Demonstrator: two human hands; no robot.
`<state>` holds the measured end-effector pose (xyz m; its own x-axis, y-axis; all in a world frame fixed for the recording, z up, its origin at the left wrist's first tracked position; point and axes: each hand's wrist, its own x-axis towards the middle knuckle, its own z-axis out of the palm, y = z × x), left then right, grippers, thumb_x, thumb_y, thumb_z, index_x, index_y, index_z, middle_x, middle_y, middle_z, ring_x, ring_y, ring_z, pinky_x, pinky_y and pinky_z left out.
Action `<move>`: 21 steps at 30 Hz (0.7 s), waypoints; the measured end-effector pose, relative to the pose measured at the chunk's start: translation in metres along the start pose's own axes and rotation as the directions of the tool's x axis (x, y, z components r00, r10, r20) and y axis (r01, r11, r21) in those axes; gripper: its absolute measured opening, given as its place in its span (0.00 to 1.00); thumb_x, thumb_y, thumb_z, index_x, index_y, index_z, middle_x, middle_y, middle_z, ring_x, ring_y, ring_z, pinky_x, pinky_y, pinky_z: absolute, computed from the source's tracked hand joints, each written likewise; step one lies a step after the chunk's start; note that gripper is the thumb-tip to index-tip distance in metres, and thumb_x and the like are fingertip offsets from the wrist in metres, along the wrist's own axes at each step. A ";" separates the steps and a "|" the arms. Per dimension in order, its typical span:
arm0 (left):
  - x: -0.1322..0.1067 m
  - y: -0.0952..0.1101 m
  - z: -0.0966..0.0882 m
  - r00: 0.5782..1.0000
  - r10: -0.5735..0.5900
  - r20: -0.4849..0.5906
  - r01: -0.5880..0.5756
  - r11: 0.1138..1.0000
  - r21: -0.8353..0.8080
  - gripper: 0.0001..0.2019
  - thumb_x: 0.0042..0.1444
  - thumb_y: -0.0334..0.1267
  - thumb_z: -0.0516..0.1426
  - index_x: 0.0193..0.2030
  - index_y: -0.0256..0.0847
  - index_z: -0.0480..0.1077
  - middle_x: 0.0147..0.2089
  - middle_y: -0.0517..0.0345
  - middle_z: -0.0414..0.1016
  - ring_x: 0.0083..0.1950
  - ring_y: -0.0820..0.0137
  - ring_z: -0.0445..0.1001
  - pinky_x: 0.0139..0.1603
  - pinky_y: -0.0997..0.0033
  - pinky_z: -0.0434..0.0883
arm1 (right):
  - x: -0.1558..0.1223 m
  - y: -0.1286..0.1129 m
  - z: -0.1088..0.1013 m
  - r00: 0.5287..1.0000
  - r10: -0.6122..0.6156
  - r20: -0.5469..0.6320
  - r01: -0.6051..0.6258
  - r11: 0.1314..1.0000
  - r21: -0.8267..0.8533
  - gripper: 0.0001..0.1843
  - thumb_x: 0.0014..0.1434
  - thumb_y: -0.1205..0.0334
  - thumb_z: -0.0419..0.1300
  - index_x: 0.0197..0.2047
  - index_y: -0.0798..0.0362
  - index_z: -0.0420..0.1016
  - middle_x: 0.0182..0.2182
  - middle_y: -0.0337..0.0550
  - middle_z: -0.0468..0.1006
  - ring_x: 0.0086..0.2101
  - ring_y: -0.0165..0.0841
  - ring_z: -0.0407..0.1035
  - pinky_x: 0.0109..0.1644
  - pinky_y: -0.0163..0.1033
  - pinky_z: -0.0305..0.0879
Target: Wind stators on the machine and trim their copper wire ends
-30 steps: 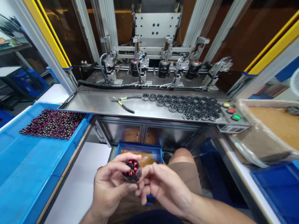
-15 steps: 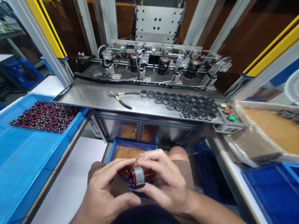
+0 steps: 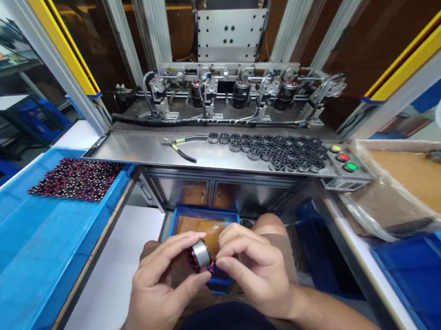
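My left hand [image 3: 159,288] grips a small motor stator [image 3: 201,254] between its thumb and fingers, above my lap. The stator has a grey metal ring, black ends and red windings, and is held with its side toward me. A thin pinkish-red wire [image 3: 212,267] comes out at its lower right. On that side my right hand [image 3: 257,268] is closed in a pinch at the wire's end. Its fingertips partly hide what they hold.
Ahead, a metal ledge [image 3: 146,149] carries cutting pliers [image 3: 180,150] and many black-and-grey cores [image 3: 285,148]. Behind it stands a winding machine [image 3: 240,94]. A blue tray [image 3: 19,249] with wound stators [image 3: 79,180] lies left. Buttons [image 3: 343,157] and a lined box [image 3: 408,173] are right.
My right hand has drawn back from around the stator to its right side and now pinches at the wire. The left hand keeps hold of the stator, which is turned slightly.
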<state>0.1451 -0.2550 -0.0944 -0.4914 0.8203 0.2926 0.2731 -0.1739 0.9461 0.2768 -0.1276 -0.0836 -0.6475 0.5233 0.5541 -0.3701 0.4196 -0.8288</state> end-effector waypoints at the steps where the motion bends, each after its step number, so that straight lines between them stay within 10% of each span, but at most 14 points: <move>1: -0.001 0.000 0.002 0.999 -0.052 0.004 0.052 0.996 -0.078 0.23 0.50 0.27 0.66 0.53 0.48 0.75 0.54 0.52 0.78 0.55 0.61 0.76 0.55 0.67 0.74 | 0.000 -0.001 0.002 0.999 0.035 -0.011 -0.035 0.999 0.012 0.04 0.59 0.70 0.61 0.33 0.54 0.76 0.26 0.40 0.72 0.29 0.30 0.68 0.33 0.38 0.66; 5: -0.002 -0.002 0.007 0.999 -0.034 -0.007 0.032 0.983 -0.180 0.21 0.49 0.26 0.66 0.50 0.46 0.76 0.53 0.52 0.79 0.54 0.61 0.77 0.53 0.66 0.76 | -0.004 0.001 0.000 0.993 0.122 -0.005 -0.121 0.991 0.064 0.04 0.58 0.68 0.62 0.30 0.54 0.75 0.26 0.39 0.72 0.29 0.30 0.68 0.34 0.37 0.65; 11: -0.003 0.000 -0.007 0.953 0.297 0.063 -0.302 0.913 0.275 0.30 0.46 0.23 0.66 0.56 0.47 0.70 0.54 0.53 0.78 0.55 0.62 0.76 0.59 0.64 0.72 | 0.011 -0.001 -0.052 0.961 0.255 -0.101 -0.260 0.965 -0.031 0.09 0.64 0.62 0.58 0.32 0.52 0.74 0.30 0.40 0.72 0.33 0.31 0.67 0.38 0.37 0.63; 16: 0.002 0.009 -0.011 0.890 0.407 0.206 -0.456 0.797 0.395 0.34 0.48 0.23 0.64 0.63 0.44 0.65 0.54 0.53 0.79 0.53 0.65 0.78 0.60 0.70 0.71 | 0.027 -0.030 -0.047 0.904 0.198 0.378 -0.107 0.963 -0.249 0.10 0.56 0.58 0.66 0.30 0.54 0.73 0.27 0.40 0.73 0.28 0.30 0.67 0.33 0.37 0.63; 21: 0.000 0.014 -0.014 0.881 0.372 0.292 -0.458 0.826 0.330 0.33 0.49 0.23 0.63 0.63 0.45 0.64 0.55 0.51 0.78 0.55 0.64 0.77 0.58 0.68 0.73 | 0.041 -0.038 -0.033 0.818 -0.003 0.576 0.267 0.888 -0.375 0.06 0.63 0.69 0.57 0.36 0.55 0.74 0.30 0.45 0.77 0.32 0.33 0.68 0.38 0.41 0.64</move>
<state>0.1374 -0.2651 -0.0791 -0.0898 0.8170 0.5696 0.7231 -0.3398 0.6014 0.2861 -0.0970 -0.0268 -0.9119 -0.0003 0.4104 -0.2518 0.7901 -0.5589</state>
